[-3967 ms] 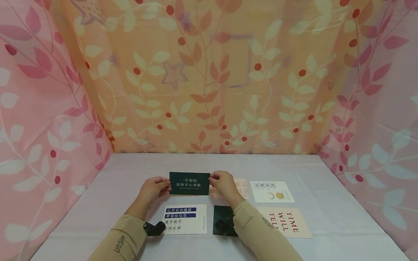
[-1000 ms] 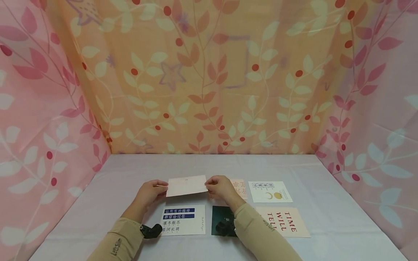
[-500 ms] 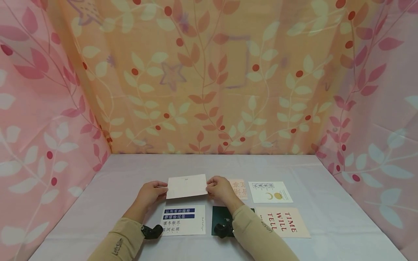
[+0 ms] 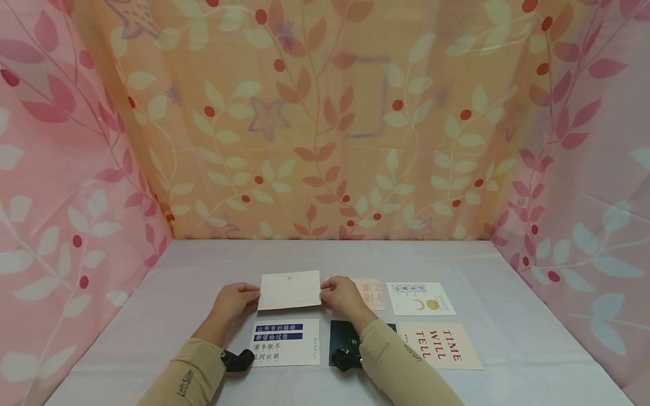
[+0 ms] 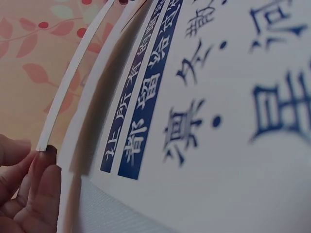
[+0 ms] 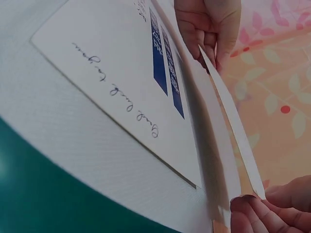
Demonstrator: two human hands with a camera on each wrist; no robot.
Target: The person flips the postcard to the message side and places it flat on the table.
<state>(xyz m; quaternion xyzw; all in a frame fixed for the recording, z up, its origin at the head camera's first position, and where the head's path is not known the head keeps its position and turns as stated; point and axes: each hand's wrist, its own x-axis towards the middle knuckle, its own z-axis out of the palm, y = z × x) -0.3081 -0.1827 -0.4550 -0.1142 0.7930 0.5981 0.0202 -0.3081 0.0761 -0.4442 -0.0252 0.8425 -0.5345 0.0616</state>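
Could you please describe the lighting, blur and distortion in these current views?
Head view: soft, dim light, the pale held card evenly lit; left wrist: a dark shadow along the blue-striped card; right wrist: shadow beyond that card too, and the green card blurred, its edge bowed, probably lens distortion.

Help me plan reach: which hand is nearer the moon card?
Right: the right hand is left of the moon card; the left hand is farther left, across the held card.
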